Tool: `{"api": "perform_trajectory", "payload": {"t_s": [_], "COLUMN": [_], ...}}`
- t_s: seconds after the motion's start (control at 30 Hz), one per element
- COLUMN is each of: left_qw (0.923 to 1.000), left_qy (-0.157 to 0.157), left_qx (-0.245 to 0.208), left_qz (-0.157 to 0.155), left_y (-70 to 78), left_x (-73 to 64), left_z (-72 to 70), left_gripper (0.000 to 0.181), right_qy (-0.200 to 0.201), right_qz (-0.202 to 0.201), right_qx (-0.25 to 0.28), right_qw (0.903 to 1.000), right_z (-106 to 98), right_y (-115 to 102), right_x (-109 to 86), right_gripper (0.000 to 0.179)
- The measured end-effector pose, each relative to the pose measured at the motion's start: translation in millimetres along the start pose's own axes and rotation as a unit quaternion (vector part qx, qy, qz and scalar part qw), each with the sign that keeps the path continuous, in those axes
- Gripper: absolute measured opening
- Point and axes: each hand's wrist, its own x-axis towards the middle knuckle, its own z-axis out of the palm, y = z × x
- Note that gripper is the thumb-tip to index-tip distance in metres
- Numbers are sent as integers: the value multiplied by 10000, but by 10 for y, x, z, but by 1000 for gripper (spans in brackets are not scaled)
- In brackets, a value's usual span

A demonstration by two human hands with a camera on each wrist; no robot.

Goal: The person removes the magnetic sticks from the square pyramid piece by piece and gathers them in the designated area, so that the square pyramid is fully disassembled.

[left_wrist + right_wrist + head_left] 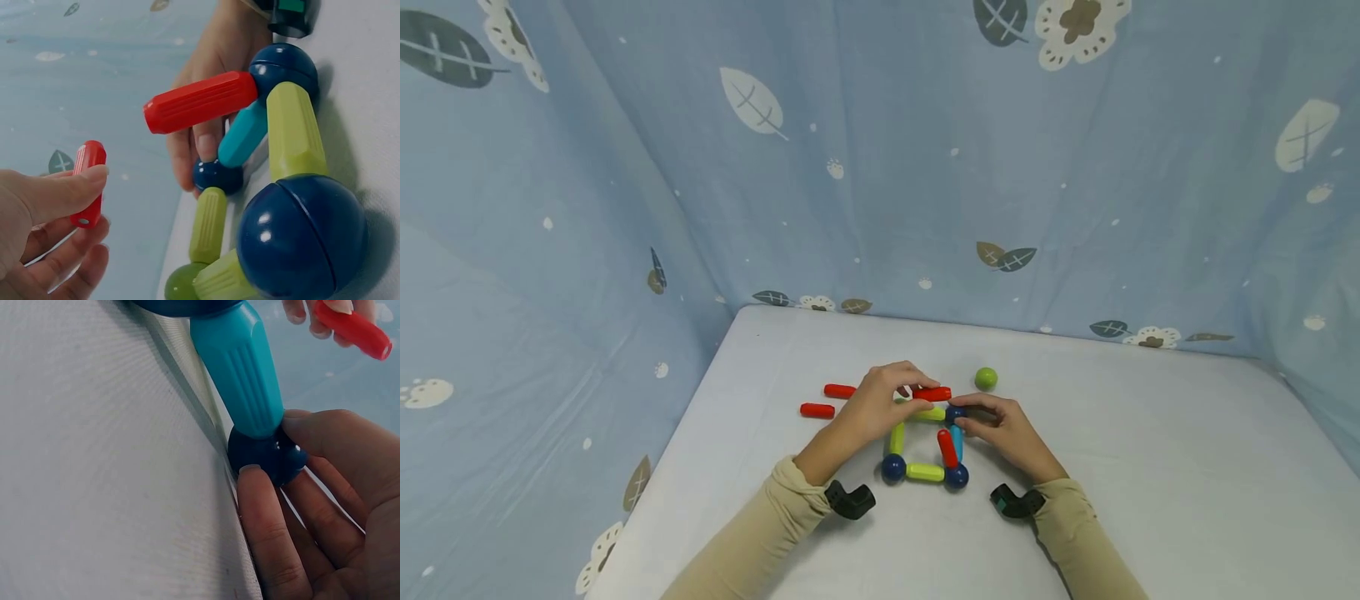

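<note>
My left hand [880, 402] pinches a red rod [934, 394] between thumb and fingers, raised over the far side of a four-sided frame. In the left wrist view this rod [91, 154] touches no ball. My right hand [1011, 432] grips the dark blue ball [255, 452] at the frame's far right corner, fingers around it. A light blue rod [240, 372] joins that ball to the near right ball [957, 477]. From the near right ball another red rod [948, 448] sticks up. Yellow-green rods [925, 472] form the other sides; a green ball [181, 283] sits at the far left corner.
Two loose red rods [817, 410] lie left of the frame, one partly behind my left hand. A loose green ball [987, 378] rests beyond my right hand. The white table [1150, 433] meets a blue patterned curtain [910, 208] at the back and left.
</note>
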Motion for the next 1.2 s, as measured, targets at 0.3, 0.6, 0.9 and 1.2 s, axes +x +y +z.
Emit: {"api": "perform_trajectory", "payload": {"t_s": [0.3, 0.6, 0.9, 1.2], "left_qw": [9990, 9953, 9927, 9846], "left_qy": [71, 386, 34, -544], "left_qx": [360, 667, 895, 971], "left_qz": [-239, -592, -810, -1349], "left_y": [-42, -368, -642, -821], "left_x": [-170, -651, -988, -1095], "left_z": [-193, -603, -918, -1122], "left_gripper": [27, 25, 25, 20], "right_qy": [33, 28, 32, -13], "right_qz": [99, -1, 90, 44], "right_qx": [-26, 16, 118, 137], "right_qw": [9999, 10000, 9999, 9999], "right_z": [-20, -2, 2, 1], "right_y": [-19, -23, -15, -12], "right_x": [-3, -12, -30, -25], "right_gripper": [33, 33, 32, 33]}}
